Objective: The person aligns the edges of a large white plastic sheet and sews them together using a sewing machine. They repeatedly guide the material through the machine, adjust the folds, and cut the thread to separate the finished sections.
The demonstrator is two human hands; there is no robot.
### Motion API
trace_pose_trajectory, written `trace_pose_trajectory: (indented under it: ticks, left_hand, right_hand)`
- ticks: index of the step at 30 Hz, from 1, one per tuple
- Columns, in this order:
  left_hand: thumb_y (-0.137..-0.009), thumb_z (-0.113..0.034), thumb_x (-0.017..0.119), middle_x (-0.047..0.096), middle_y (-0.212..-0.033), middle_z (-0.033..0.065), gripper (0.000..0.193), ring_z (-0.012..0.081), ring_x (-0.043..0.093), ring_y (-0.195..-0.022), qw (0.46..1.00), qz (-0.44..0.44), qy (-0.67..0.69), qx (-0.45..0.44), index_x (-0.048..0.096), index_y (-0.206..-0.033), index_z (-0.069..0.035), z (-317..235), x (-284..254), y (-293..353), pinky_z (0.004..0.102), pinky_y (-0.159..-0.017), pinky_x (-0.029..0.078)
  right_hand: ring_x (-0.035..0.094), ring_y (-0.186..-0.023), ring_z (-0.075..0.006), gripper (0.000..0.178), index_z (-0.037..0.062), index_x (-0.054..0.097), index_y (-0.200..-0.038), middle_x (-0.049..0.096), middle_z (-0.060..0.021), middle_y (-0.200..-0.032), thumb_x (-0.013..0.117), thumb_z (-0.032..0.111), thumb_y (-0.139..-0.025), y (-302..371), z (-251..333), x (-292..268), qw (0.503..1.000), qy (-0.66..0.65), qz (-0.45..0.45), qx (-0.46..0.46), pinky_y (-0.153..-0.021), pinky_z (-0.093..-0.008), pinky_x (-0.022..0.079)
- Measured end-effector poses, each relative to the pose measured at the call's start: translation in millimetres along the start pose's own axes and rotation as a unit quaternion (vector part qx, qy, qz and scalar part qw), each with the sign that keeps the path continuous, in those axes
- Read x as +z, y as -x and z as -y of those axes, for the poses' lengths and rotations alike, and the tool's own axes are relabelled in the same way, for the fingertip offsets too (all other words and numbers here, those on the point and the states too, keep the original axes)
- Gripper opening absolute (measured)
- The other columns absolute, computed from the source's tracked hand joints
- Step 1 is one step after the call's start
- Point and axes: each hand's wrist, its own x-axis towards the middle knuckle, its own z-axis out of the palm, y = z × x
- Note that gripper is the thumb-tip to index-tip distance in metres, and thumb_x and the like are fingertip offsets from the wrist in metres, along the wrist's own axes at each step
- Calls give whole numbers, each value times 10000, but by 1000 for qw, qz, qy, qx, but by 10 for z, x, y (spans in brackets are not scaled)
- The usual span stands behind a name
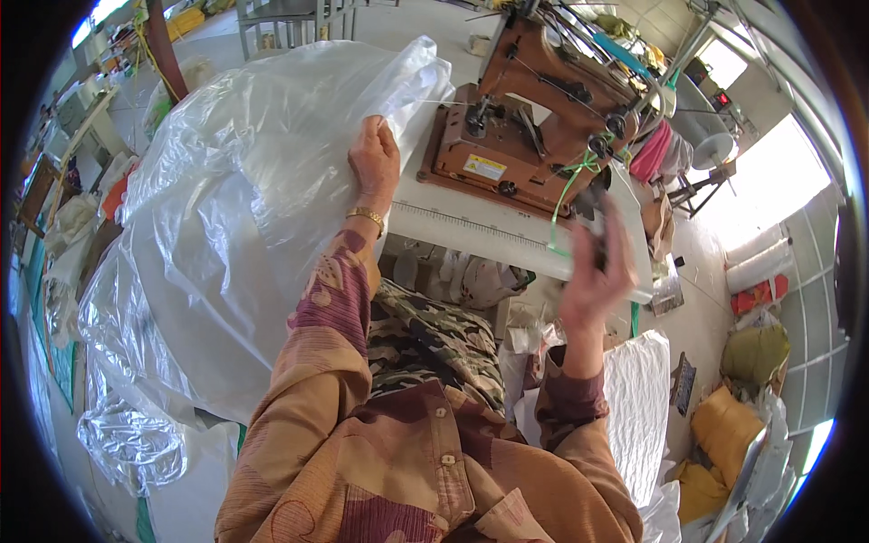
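My left hand is closed on the edge of a large clear plastic sheet, just left of the sewing machine. A thin thread runs from the sheet by my fingers to the needle end of the brown sewing machine. My right hand is raised at the right front of the machine, smeared by motion. Something dark shows between its thumb and fingers, too blurred to make out. Next to that hand, a green string is tied on the machine and hangs over the table edge.
The white sewing table carries a printed ruler along its near edge. White woven material hangs at my right. Yellow and orange bundles lie on the floor farther right. At the far back stands a grey metal frame.
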Motion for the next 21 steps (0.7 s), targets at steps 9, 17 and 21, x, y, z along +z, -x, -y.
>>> trace_pose_trajectory:
  ticks: [9, 17, 21]
  left_hand:
    - [-961, -85, 577, 649, -826, 164, 54, 385, 652, -703, 999, -11, 29, 27, 583, -1014, -73, -45, -39, -34, 457, -596, 518]
    - [-963, -79, 569, 650, -831, 173, 41, 397, 650, -712, 999, -7, 41, 28, 585, -996, -60, -75, -47, -30, 463, -594, 514]
    - [-963, -78, 568, 649, -827, 177, 42, 403, 648, -715, 999, 1, 46, 19, 577, -998, -58, -59, -51, -33, 472, -598, 510]
  right_hand:
    - [675, -816, -393, 305, 45, 629, -1153, 674, -165, -949, 657, 259, -937, -561, 58, 1433, 959, 76, 270, -28, -682, -486, 537]
    - [676, -883, -385, 228, 27, 614, -990, 681, -170, -935, 641, 248, -940, -720, -121, 2064, 944, 83, 300, -110, -757, -485, 538]
    - [672, -833, -376, 193, 41, 612, -979, 674, -158, -883, 616, 232, -947, -677, -130, 2080, 944, 68, 301, -116, -706, -485, 532]
